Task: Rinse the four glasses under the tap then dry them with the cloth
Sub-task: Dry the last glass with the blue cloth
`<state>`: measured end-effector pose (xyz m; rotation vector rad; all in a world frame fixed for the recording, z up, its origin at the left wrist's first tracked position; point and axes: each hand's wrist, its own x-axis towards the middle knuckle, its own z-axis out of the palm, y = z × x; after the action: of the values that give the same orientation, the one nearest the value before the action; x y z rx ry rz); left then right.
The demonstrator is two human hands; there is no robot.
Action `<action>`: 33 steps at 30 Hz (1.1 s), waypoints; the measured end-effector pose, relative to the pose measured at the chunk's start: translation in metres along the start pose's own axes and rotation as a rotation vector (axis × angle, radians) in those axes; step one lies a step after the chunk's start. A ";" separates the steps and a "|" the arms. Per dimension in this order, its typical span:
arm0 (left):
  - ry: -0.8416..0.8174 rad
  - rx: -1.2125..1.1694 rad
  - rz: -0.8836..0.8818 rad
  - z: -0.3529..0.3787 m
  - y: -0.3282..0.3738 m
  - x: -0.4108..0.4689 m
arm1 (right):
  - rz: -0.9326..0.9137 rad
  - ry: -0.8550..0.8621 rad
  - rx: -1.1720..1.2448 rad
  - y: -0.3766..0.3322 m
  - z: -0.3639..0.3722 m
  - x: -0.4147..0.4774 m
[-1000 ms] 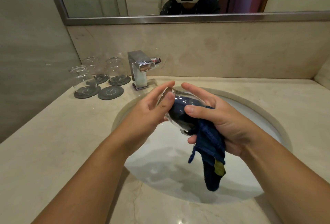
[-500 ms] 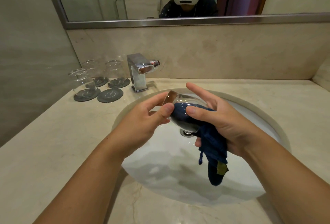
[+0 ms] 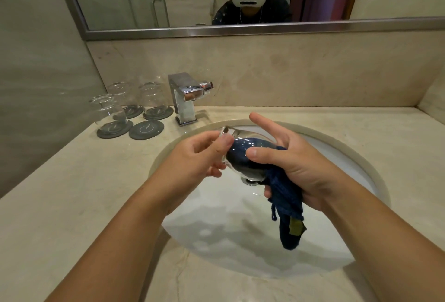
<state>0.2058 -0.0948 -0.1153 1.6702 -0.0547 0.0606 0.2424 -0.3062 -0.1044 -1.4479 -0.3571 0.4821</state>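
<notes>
While your left hand (image 3: pixel 192 157) pinches the thick base of a glass (image 3: pixel 237 139) held on its side over the sink (image 3: pixel 361 157), your right hand (image 3: pixel 301 169) grips the dark blue cloth (image 3: pixel 286 195) stuffed into its mouth, thumb pressed on the glass wall and forefinger straight. Three more glasses (image 3: pixel 151 94) stand upside down on coasters (image 3: pixel 146 129) on the bench (image 3: pixel 60 193), beyond your left hand, beside the tap (image 3: pixel 184 99).
</notes>
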 end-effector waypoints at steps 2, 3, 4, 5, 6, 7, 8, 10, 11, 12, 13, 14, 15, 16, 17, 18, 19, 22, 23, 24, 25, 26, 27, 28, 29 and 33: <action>-0.055 0.026 0.027 -0.002 0.000 -0.001 | 0.032 -0.013 0.021 -0.001 0.000 -0.001; -0.073 0.043 0.033 -0.003 0.000 -0.001 | 0.053 -0.022 0.036 -0.002 -0.001 -0.002; -0.087 0.063 0.036 -0.004 -0.001 -0.001 | 0.074 -0.023 0.053 -0.004 -0.002 -0.003; -0.106 0.087 0.038 -0.005 -0.001 -0.002 | 0.093 -0.017 0.070 -0.004 -0.003 -0.003; -0.130 0.115 0.037 -0.006 -0.002 -0.003 | 0.108 -0.008 0.085 -0.004 -0.005 -0.003; -0.156 0.135 0.035 -0.007 -0.003 -0.003 | 0.119 -0.001 0.093 -0.003 -0.008 -0.002; -0.182 0.140 0.033 -0.008 -0.003 -0.002 | 0.125 -0.001 0.091 -0.002 -0.009 -0.001; -0.212 0.115 0.030 -0.009 -0.003 -0.001 | 0.119 -0.007 0.070 0.000 -0.012 0.001; -0.210 0.084 0.022 -0.007 -0.003 -0.001 | 0.114 -0.010 0.062 0.001 -0.012 0.002; -0.203 0.048 0.005 -0.006 -0.002 -0.001 | 0.108 -0.012 0.062 0.001 -0.012 0.003; -0.190 0.008 -0.021 -0.005 -0.002 -0.001 | 0.102 -0.014 0.067 0.001 -0.012 0.003; -0.178 -0.028 -0.053 -0.003 -0.001 -0.002 | 0.094 -0.016 0.069 0.001 -0.012 0.004; -0.161 -0.058 -0.083 -0.002 0.000 -0.002 | 0.084 -0.017 0.062 0.000 -0.012 0.004; -0.133 -0.069 -0.103 -0.001 0.001 -0.002 | 0.074 -0.017 0.045 0.000 -0.011 0.004; -0.095 -0.051 -0.108 0.000 0.000 -0.002 | 0.066 -0.012 0.025 0.000 -0.012 0.004; -0.058 -0.012 -0.099 0.001 0.000 -0.002 | 0.061 -0.007 0.008 0.000 -0.012 0.004; -0.043 0.023 -0.083 0.001 -0.001 -0.002 | 0.060 -0.005 -0.003 0.000 -0.012 0.004; -0.099 0.072 -0.044 -0.001 -0.003 -0.001 | 0.075 -0.010 -0.011 0.001 -0.012 0.003; -0.127 0.089 -0.035 -0.003 -0.004 -0.002 | 0.083 -0.014 -0.016 0.001 -0.012 0.003; -0.153 0.105 -0.024 -0.004 -0.004 -0.002 | 0.091 -0.016 -0.020 0.001 -0.012 0.002; -0.174 0.122 -0.016 -0.006 -0.005 -0.002 | 0.099 -0.015 -0.021 0.000 -0.013 0.002; -0.194 0.136 -0.009 -0.007 -0.006 -0.002 | 0.106 -0.012 -0.017 -0.001 -0.014 0.001; -0.219 0.152 -0.003 -0.008 -0.007 -0.002 | 0.111 -0.009 -0.011 -0.001 -0.015 0.000; -0.242 0.171 0.004 -0.009 -0.008 -0.002 | 0.113 -0.009 -0.008 -0.002 -0.016 0.000; -0.262 0.192 0.014 -0.010 -0.008 -0.002 | 0.114 -0.010 -0.008 -0.001 -0.017 0.001; -0.298 0.195 0.036 -0.011 -0.007 -0.001 | 0.102 -0.009 -0.007 0.002 -0.019 0.004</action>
<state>0.2052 -0.0830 -0.1215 1.8617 -0.3122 -0.1610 0.2553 -0.3200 -0.1087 -1.4756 -0.2936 0.5703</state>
